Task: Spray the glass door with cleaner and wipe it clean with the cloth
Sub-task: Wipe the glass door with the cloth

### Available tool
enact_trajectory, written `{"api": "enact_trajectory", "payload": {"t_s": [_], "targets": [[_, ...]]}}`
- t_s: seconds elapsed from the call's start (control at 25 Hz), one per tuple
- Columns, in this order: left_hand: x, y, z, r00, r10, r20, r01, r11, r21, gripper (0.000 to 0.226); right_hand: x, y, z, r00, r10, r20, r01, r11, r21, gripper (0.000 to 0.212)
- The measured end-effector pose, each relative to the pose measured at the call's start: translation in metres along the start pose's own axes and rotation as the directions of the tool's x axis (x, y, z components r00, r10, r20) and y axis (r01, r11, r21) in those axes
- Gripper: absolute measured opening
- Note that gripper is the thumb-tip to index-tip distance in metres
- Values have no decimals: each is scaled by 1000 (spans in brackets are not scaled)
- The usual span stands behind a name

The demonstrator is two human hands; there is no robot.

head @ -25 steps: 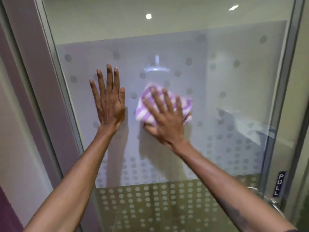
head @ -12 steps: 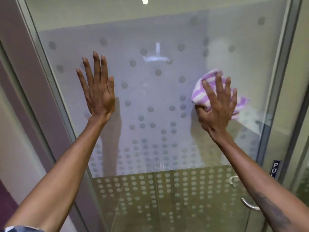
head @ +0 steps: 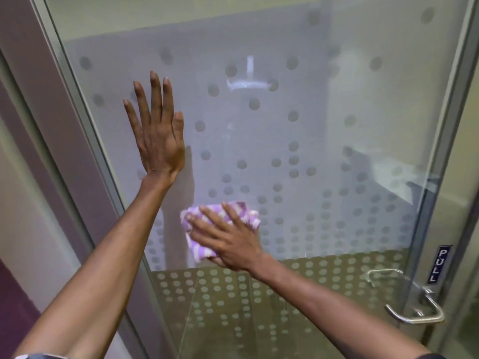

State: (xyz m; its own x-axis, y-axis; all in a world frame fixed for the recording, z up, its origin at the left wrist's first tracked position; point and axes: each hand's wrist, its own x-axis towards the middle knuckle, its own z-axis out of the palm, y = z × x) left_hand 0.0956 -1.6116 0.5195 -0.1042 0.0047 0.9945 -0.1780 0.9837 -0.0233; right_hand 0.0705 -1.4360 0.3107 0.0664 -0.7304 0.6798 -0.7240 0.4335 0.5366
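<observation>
The glass door (head: pixel 324 130) fills the view, frosted with a pattern of grey dots. My left hand (head: pixel 156 130) lies flat on the glass at the upper left, fingers together and pointing up, holding nothing. My right hand (head: pixel 228 239) presses a purple and white striped cloth (head: pixel 194 248) against the glass lower down, near the middle, fingers spread over it. No spray bottle is in view.
A metal door handle (head: pixel 412 316) sits at the lower right of the door, under a blue PULL label (head: pixel 438 264). A grey door frame (head: pixel 77 141) runs down the left side, with a wall beside it. A shower head shows faintly behind the glass.
My right hand slid the cloth from the middle of the glass out to the right, then down and back left to the lower middle. My left hand stayed flat on the glass.
</observation>
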Motion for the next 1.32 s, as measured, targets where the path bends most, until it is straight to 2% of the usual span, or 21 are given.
{"api": "enact_trajectory", "payload": {"t_s": [0.12, 0.2, 0.32, 0.44, 0.52, 0.64, 0.72, 0.76, 0.84, 0.92, 0.96, 1.0, 1.04, 1.2, 1.24, 1.32], "targets": [[0, -5, 2, 1000, 12, -12, -12, 1000, 7, 55, -15, 5, 12, 988, -151, 37, 151, 988, 3, 54], [1, -5, 2, 1000, 13, -11, -13, 1000, 12, 55, -30, 20, 10, 988, -154, -2, 154, 988, -19, 54], [0, -4, -1, 1000, 4, -1, -4, 1000, 26, 56, -66, 47, -1, 998, -10, -66, 7, 999, -48, 57], [-1, -1, -5, 1000, 15, 3, -15, 1000, 14, 56, -112, 89, -19, 978, 168, -125, -180, 979, -92, 59], [0, 2, -7, 1000, 11, 4, -11, 1000, 9, 56, -141, 125, -36, 942, 286, -177, -310, 943, -123, 61], [0, 9, -12, 1000, -10, 7, 10, 1000, -8, 56, -183, 172, -61, 843, 471, -259, -513, 849, -126, 67], [-1, 12, -14, 1000, -23, 12, 24, 1000, -15, 58, -201, 189, -70, 714, 628, -310, -674, 736, -62, 63], [-1, 13, -15, 1000, -25, 12, 26, 1000, -17, 59, -206, 191, -71, 613, 710, -347, -758, 653, -4, 57], [-1, 13, -15, 1000, -27, -1, 27, 999, -18, 59, -200, 185, -66, 358, 840, -407, -881, 448, 151, 62], [0, 12, -11, 999, -25, -26, 25, 999, -21, 57, -180, 166, -57, 91, 905, -417, -902, 252, 350, 67], [-1, 10, -9, 999, -24, -39, 23, 1000, -17, 56, -168, 153, -50, -8, 913, -408, -879, 187, 437, 68], [-1, 9, -7, 998, -22, -51, 21, 1000, -13, 56, -155, 136, -43, -62, 915, -399, -856, 157, 493, 67], [-1, 7, -6, 998, -19, -59, 18, 1000, -10, 55, -142, 117, -34, -74, 918, -390, -846, 149, 513, 66], [0, 5, -2, 998, -8, -61, 8, 1000, -2, 54, -73, 25, -1, -33, 957, -289, -833, 134, 537, 67], [0, 5, -1, 998, -4, -58, 4, 1000, -2, 53, -55, 4, 6, -2, 965, -261, -834, 142, 533, 68], [0, 6, -2, 999, -2, -47, 2, 1000, -2, 53, -26, -36, 21, 111, 969, -222, -856, 207, 474, 73]]}}
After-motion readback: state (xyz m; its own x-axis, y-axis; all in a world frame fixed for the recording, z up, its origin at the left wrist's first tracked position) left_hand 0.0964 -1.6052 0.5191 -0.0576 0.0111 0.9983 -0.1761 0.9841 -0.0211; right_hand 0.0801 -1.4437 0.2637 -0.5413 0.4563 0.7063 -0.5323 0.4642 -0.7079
